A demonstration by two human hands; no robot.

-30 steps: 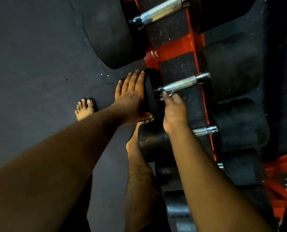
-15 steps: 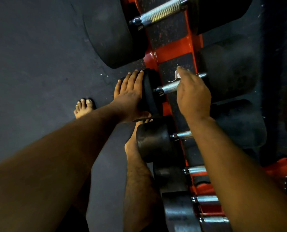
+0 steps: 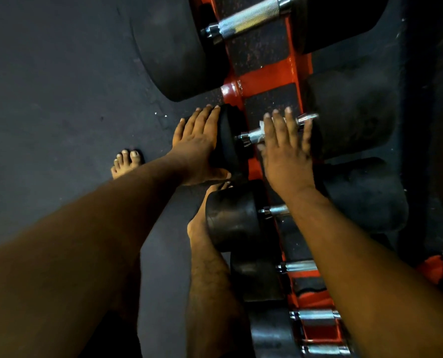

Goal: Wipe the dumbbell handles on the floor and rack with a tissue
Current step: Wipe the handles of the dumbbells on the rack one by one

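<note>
A small dumbbell lies on the orange rack (image 3: 264, 76), its chrome handle (image 3: 251, 136) running between two black heads. My left hand (image 3: 197, 148) rests flat against the near head (image 3: 228, 140), fingers straight, thumb under its lower edge. My right hand (image 3: 285, 151) lies across the handle with fingers spread and straight, pressing a white tissue (image 3: 263, 124) onto it. Only a scrap of tissue shows at the hand's left edge. The handle's far tip (image 3: 307, 117) pokes out past my fingers.
A big dumbbell with a knurled handle (image 3: 249, 19) sits further along the rack. Nearer me are a second small dumbbell (image 3: 230, 218) and several more chrome handles (image 3: 300, 266). My bare feet (image 3: 126, 164) stand on the dark rubber floor (image 3: 60, 86) left of the rack.
My right hand slid from the handle's near end to its far end, then back toward the middle, and its fingers have flattened out. My left hand stayed on the head.
</note>
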